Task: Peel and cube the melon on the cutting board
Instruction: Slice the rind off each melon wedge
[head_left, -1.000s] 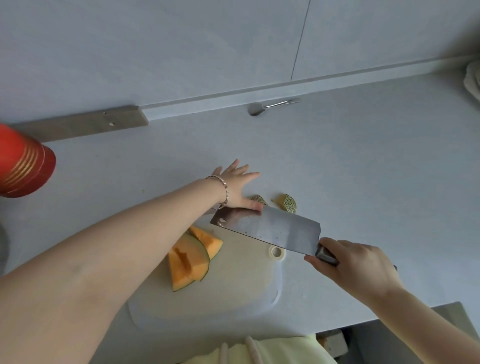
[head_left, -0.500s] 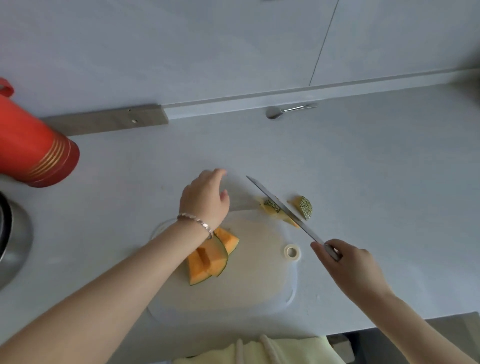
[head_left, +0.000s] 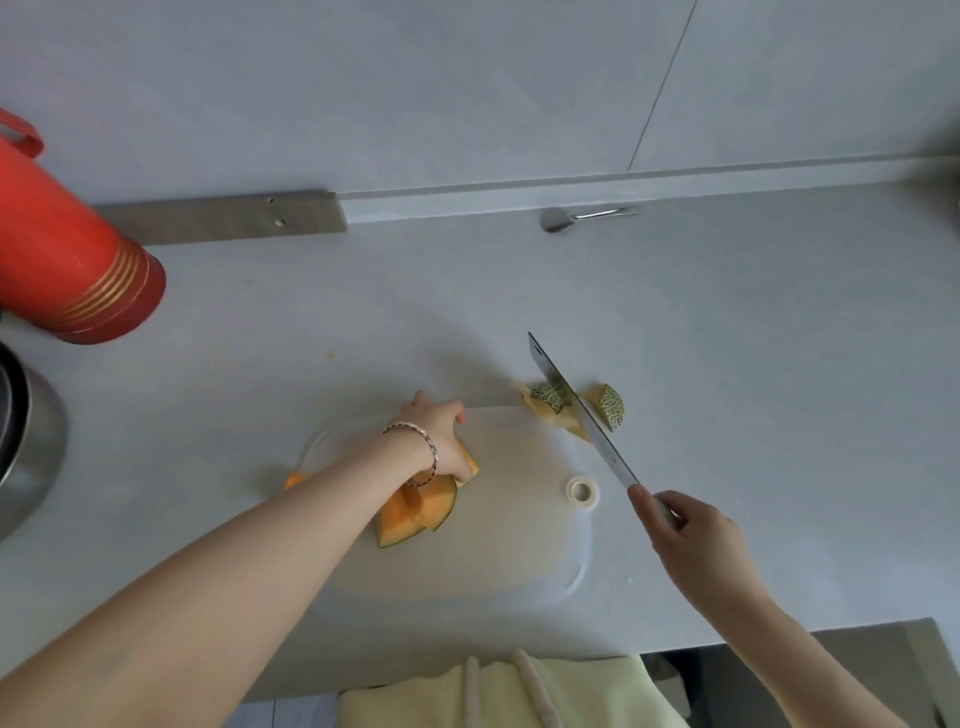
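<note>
Melon wedges (head_left: 415, 512): several orange wedges with the green rind on lie stacked at the left-centre of the cutting board (head_left: 498, 551); a further orange bit (head_left: 295, 479) peeks out by the board's left edge, partly hidden by the forearm.
Rind trimmings (head_left: 612, 406): two netted-skin offcuts sit at the board's far right corner, one on the counter, the other (head_left: 548, 399) just beside the blade.
Progress: judged early; a little rind is off, the wedges on the board remain unpeeled, and no cubes are visible.
Left hand (head_left: 441, 441): palm down over the top wedge, fingers curled onto it in a gripping hold, arm reaching in from the lower left.
Right hand (head_left: 685, 535): fingers wrapped around the handle of the cleaver (head_left: 582, 415), held on edge above the board's right side, tip pointing away over the trimmings.
Surroundings: a red thermos (head_left: 67, 260) far left, a spoon (head_left: 571, 218) by the wall, all on the grey counter (head_left: 779, 364).
</note>
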